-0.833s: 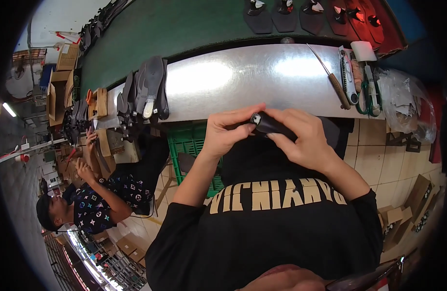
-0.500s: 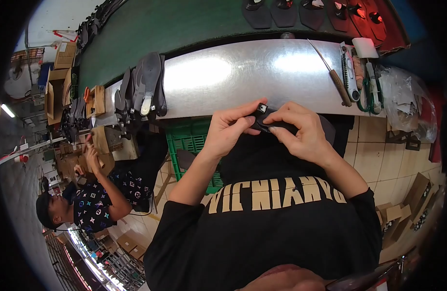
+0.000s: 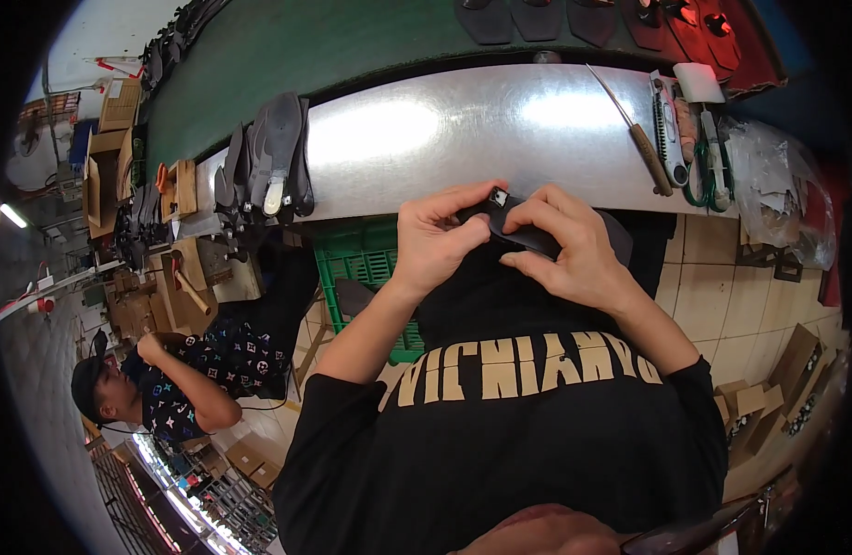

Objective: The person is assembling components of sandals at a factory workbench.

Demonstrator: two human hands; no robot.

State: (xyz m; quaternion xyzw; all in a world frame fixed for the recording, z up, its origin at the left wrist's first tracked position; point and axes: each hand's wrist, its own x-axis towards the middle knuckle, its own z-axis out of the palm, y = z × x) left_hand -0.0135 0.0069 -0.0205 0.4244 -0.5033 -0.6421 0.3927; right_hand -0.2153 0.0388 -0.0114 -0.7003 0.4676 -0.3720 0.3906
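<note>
Over my lap, at the near edge of the metal bench, I hold a black sandal (image 3: 537,240) in both hands. A small shiny square piece (image 3: 500,197) shows at its far left end. My left hand (image 3: 435,237) is closed there, thumb and fingers pinching the dark material beside that piece. Closed across the middle of the sandal, my right hand (image 3: 574,242) has its fingers on top and its thumb along the near edge. The flat dark sole shows past my right wrist. My fingers hide part of the sandal.
On the metal bench (image 3: 398,176) lie an awl (image 3: 649,159), a cutter (image 3: 668,129) and green-handled scissors (image 3: 698,176). Dark soles (image 3: 282,139) are stacked left; a plastic bag (image 3: 786,185) hangs right. Below is a green crate (image 3: 361,254). A co-worker (image 3: 195,379) sits at left.
My right thumb has moved off the sandal's top to its near edge, and my left fingers have shifted slightly. The co-worker has put down a hammer and drawn the hands in.
</note>
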